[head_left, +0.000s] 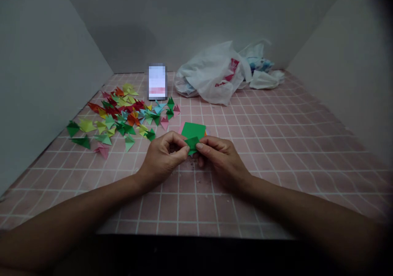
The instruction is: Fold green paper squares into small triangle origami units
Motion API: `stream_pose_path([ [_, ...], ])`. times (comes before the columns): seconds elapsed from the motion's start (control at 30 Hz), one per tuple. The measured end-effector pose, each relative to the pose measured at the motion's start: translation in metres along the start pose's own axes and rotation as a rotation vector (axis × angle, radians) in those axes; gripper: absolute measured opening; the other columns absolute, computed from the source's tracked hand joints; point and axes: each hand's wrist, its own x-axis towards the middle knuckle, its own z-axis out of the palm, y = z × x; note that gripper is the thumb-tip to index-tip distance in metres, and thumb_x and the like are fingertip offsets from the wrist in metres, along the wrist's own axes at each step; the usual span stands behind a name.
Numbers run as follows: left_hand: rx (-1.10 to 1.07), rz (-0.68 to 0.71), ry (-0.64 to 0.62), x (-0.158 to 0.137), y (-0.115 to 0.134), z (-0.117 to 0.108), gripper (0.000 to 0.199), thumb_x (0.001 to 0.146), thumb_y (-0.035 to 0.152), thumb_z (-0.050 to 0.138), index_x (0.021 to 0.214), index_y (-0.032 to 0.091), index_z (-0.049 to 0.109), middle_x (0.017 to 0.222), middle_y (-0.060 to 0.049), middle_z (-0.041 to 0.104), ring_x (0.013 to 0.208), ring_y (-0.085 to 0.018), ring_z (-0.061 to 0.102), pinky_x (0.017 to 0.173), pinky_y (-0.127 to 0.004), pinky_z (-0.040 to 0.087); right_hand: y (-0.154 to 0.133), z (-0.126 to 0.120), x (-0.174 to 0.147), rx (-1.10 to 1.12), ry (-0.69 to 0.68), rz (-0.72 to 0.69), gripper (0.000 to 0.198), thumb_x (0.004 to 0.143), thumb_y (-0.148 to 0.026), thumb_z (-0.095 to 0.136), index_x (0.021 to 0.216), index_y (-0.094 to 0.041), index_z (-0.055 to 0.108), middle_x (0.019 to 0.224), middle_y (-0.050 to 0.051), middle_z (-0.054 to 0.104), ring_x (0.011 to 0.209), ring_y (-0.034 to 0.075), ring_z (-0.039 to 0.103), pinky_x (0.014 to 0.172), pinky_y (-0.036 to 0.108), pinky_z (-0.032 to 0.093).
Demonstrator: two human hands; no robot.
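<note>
Between my two hands is a small folded piece of green origami paper [192, 144]. My left hand [164, 155] pinches its left edge between thumb and forefinger. On the right edge, the thumb and fingers of my right hand [222, 157] are closed in a similar pinch. Just beyond the fingertips lies a stack of square origami paper [194, 129], green on top, with pink and orange edges peeking out at the sides. Several folded paper pieces [123, 114] in red, yellow, green, blue and pink are spread over the tablecloth to the left, some of them shaped like birds.
A phone [157, 81] with a lit, blurred screen stands upright at the back. White plastic bags [215, 73] with red print lie crumpled at the back right. Pink checked cloth [291, 145] covers the table, and pale walls [199, 18] close it in on three sides.
</note>
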Motion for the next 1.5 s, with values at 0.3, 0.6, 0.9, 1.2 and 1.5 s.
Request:
stream_pose_path([
  [0.3,0.039,0.083,0.023,-0.0011,-0.0021,0.001,0.009,0.074,0.021,0.065,0.067,0.018,0.058,0.072,-0.001,0.062,0.068,-0.014,0.06,0.063,-0.026,0.049,-0.0006,0.0023,0.0011,0.02,-0.036,0.046,0.026,0.089,-0.04,0.068,0.075,-0.018,0.061,0.06,-0.004,0.057,0.053,0.01,0.05,0.053,0.025,0.038],
  [0.6,0.1,0.16,0.028,-0.0013,-0.008,0.0028,0.009,0.074,0.017,0.064,0.068,0.018,0.057,0.078,-0.002,0.063,0.074,-0.014,0.064,0.067,-0.026,0.049,0.0003,0.0031,0.0023,0.012,-0.023,0.064,0.027,0.083,-0.036,0.073,0.072,-0.019,0.056,0.06,-0.005,0.055,0.052,0.009,0.049,0.051,0.024,0.037],
  [0.9,0.023,0.032,0.007,0.0005,-0.0064,0.0026,0.01,0.074,0.022,0.066,0.069,0.018,0.058,0.077,-0.002,0.063,0.072,-0.014,0.061,0.066,-0.028,0.049,0.0031,0.0034,0.0027,-0.112,0.018,0.004,0.025,0.085,-0.03,0.068,0.069,-0.019,0.051,0.063,-0.006,0.05,0.053,0.008,0.047,0.05,0.024,0.036],
  [1.2,-0.306,-0.164,-0.06,0.0045,-0.0045,0.0019,0.03,0.07,0.02,0.074,0.089,0.02,0.05,0.076,0.005,0.057,0.068,-0.01,0.059,0.065,-0.022,0.049,0.0013,0.0035,0.0015,-0.129,0.037,0.011,0.018,0.085,-0.03,0.067,0.076,-0.019,0.054,0.07,-0.004,0.054,0.055,0.008,0.049,0.051,0.024,0.04],
  [1.5,-0.329,-0.083,-0.112,0.0044,-0.005,-0.0022,0.026,0.076,0.016,0.072,0.091,0.019,0.051,0.079,0.004,0.057,0.068,-0.008,0.061,0.066,-0.022,0.051,-0.0024,0.0024,0.0029,0.053,0.001,0.046,0.024,0.084,-0.031,0.071,0.071,-0.018,0.055,0.066,-0.003,0.063,0.049,0.007,0.054,0.05,0.023,0.042],
])
